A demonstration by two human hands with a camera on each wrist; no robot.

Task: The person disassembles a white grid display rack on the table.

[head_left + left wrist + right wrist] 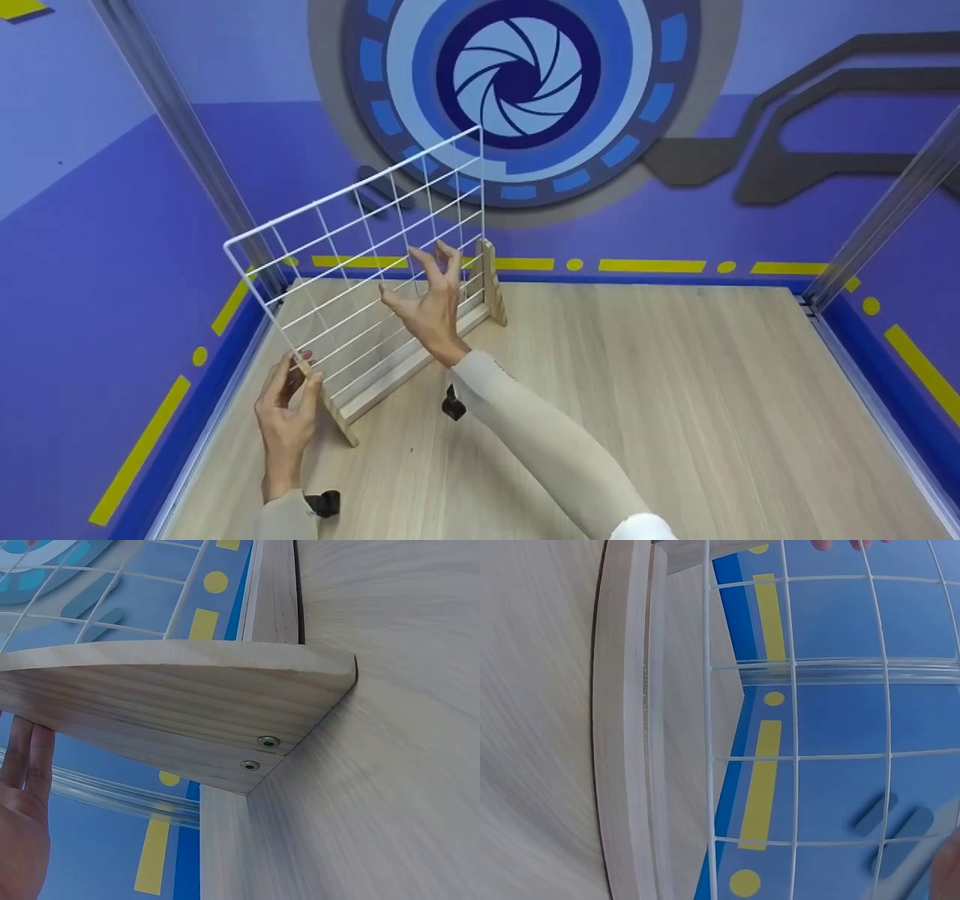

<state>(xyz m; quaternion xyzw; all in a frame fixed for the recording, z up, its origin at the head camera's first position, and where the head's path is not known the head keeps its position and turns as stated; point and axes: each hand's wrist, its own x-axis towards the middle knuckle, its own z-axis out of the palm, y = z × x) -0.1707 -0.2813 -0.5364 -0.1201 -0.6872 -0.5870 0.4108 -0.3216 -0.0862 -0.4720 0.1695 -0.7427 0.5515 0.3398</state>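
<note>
- Plainly, the left hand [289, 409] pinches the upper part of the near wooden end piece [341, 424], thumb on one side, fingers on the other.
- The right hand [431, 304] is wide, thumb and fingers bent and parted, beside the wires of the white grid [364, 216]; whether its fingertips touch them I cannot tell.
- The grid stands on edge in front of the hands, above the wooden base bar [412, 365], its long axis slanting from near left to far right. The left hand is at its near end; the right is by its middle, closer to the far wooden end piece [492, 281].
- What counts most, I judge, is the lowest wire [709, 712] against the grooved bar: in the right wrist view they look apart, with tabletop [675, 390] showing between, a gap hard to read from the head view.
- Only the left wrist view shows two bolts [268, 742] on the near end piece's outer face.
- Further out, a painted wall [262, 150] with a round emblem [517, 75] rises behind the table.
</note>
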